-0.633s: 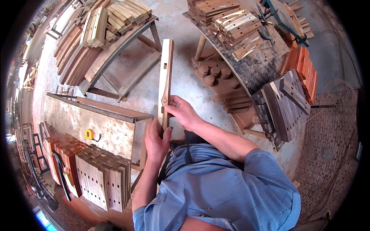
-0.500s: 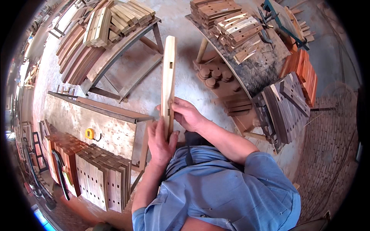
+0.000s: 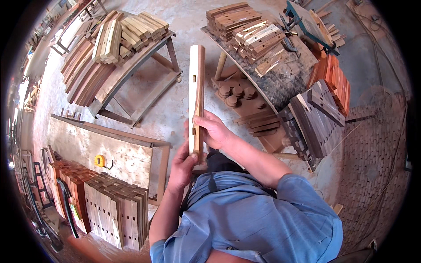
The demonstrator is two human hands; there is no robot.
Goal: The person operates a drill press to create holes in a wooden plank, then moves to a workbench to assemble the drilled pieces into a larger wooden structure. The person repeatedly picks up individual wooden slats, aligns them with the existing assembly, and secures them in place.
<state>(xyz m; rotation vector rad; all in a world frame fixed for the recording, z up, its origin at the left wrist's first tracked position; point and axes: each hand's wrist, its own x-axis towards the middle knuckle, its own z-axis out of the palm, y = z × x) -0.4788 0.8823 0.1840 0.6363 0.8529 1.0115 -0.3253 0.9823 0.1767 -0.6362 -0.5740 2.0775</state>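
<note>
At near left, rows of slotted wooden pieces stand beside a yellow tape measure on a pale tabletop, while timber lengths lie heaped on a table at far left. In the middle, the left hand clasps the near end of a slotted wooden bar, and the right hand grips it from the right, thumb beside the nearer slot. At right, a stained table bears stacked lengths, near greyish slotted boards and reddish pieces.
</note>
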